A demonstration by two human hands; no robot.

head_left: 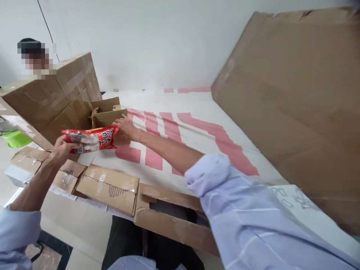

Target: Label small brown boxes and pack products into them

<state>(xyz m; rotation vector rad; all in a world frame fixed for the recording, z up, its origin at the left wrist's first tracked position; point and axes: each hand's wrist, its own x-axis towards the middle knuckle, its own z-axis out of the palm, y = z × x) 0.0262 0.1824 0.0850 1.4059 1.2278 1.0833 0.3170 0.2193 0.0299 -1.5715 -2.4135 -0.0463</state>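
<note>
Well, might drop red bag, gripping one end with left hand. Might tip small box, bumping with right hand; can't tell if closed.

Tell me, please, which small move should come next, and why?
Probably the left hand should bring the red packet toward the open box: it grips the packet, while the right hand is at that box.

Apparently a workroom (tiled floor): cardboard boxes line the table.
</note>
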